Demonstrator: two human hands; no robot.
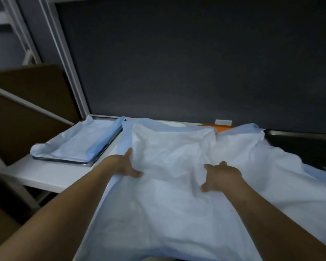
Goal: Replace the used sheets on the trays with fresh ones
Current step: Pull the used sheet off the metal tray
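Observation:
A large crumpled pale-blue sheet (177,185) covers the middle of the white table and hangs toward me. My left hand (126,165) grips its left fold, thumb on top and fingers tucked under the fabric. My right hand (221,176) lies on the sheet with fingers spread and pressing into it. At the left stands a metal tray (91,162) lined with a light-blue sheet (73,146) whose edges drape over the rim. A dark bare tray (299,144) sits at the right, its near edge covered by the big sheet.
A dark wall panel (196,63) rises right behind the table. An orange object (217,128) peeks out behind the sheet. Brown boards (26,110) stand at the left beyond the white table edge (45,178). A white frame post (64,59) slants at the left.

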